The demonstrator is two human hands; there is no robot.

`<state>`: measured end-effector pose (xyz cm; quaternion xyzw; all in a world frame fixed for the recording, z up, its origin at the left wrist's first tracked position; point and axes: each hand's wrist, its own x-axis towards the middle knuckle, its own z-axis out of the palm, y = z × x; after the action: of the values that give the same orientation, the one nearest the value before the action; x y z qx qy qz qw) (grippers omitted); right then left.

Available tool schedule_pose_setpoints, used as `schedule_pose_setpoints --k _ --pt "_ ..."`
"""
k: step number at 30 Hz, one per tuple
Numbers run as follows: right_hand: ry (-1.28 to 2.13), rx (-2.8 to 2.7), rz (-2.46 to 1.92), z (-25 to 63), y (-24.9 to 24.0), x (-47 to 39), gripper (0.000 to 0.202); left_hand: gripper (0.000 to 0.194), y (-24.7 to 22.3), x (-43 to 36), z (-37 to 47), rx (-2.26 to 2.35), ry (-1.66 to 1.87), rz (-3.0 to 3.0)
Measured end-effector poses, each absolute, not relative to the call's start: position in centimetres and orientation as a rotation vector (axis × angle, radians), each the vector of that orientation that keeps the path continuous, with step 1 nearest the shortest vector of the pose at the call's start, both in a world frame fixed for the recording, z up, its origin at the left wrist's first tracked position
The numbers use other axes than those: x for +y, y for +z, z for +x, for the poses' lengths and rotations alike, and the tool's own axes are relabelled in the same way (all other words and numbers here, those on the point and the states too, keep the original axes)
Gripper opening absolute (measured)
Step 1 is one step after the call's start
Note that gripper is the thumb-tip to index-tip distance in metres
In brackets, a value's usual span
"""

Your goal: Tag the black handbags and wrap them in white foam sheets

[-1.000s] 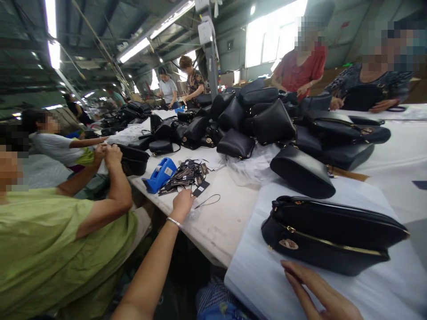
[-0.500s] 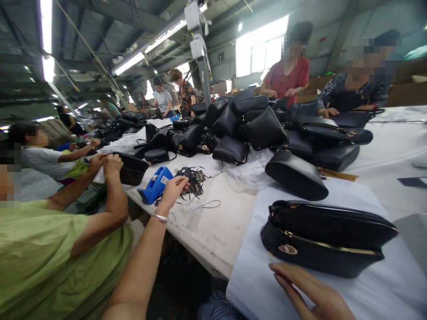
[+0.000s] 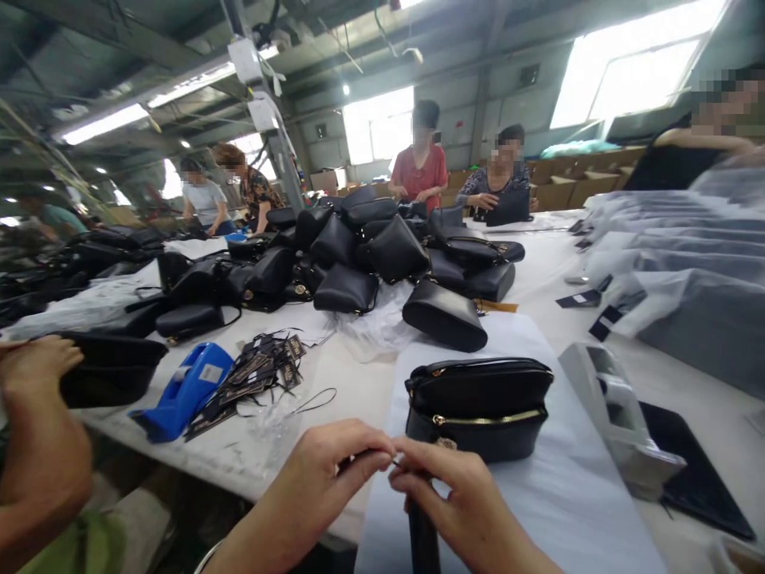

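In front of the black bag [image 3: 478, 406], my left hand [image 3: 347, 470] and my right hand [image 3: 445, 482] meet fingertip to fingertip. My left hand pinches a small dark cord-like piece, too small to make out fully. The fingers of my right hand are closed at the same spot, with a black strap [image 3: 423, 530] hanging below them. The bag stands on white sheets, its gold zipper facing me. To the left lies a heap of black tags [image 3: 263, 367] with cords, beside a blue tape dispenser [image 3: 191, 387].
A pile of black bags [image 3: 352, 247] covers the middle of the table [image 3: 340, 399]. At right stand a grey tape dispenser [image 3: 618, 414] and wrapped bags [image 3: 693, 311]. A co-worker's arm [image 3: 41, 446] is close at left; other people work across the table.
The view has turned right. My left hand has come from the tag heap to my right hand, and the fingers of both now meet. The black strap shows beneath my right hand.
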<state>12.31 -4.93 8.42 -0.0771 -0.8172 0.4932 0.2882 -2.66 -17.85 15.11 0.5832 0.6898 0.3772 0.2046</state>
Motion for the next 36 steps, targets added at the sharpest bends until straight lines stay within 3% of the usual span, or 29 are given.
schedule_pose_setpoints --k 4,6,9,12,15,18,27,36 --pt "1.273 -2.155 -0.363 15.3 7.7 -3.8 0.016 0.015 14.6 -17.2 -2.9 2.030 1.141 1.635" --pt "1.376 -2.096 -0.445 16.2 7.7 -3.8 0.025 0.016 14.3 -16.7 -2.2 1.984 1.154 1.634" --pt "1.647 -1.946 -0.460 16.5 7.9 -4.4 0.054 0.023 13.4 -15.9 -0.4 1.772 1.115 1.697" --pt "1.732 -1.867 -0.488 16.3 8.1 -4.8 0.051 0.031 12.5 -15.4 0.9 1.645 1.113 1.756" --pt "1.505 -1.896 -0.560 16.6 8.3 -4.7 0.035 0.024 11.9 -15.2 1.2 1.786 1.209 1.684" --pt "1.191 -1.992 -0.516 17.1 8.9 -4.8 0.029 0.004 11.6 -15.0 1.2 1.903 1.248 1.562" --pt "0.986 -2.053 -0.346 17.2 9.1 -5.2 0.024 0.024 9.6 -15.2 3.0 1.739 1.489 1.017" --pt "0.900 -1.992 -0.340 16.4 9.0 -4.5 0.016 0.027 9.0 -15.0 1.9 1.711 1.620 1.064"
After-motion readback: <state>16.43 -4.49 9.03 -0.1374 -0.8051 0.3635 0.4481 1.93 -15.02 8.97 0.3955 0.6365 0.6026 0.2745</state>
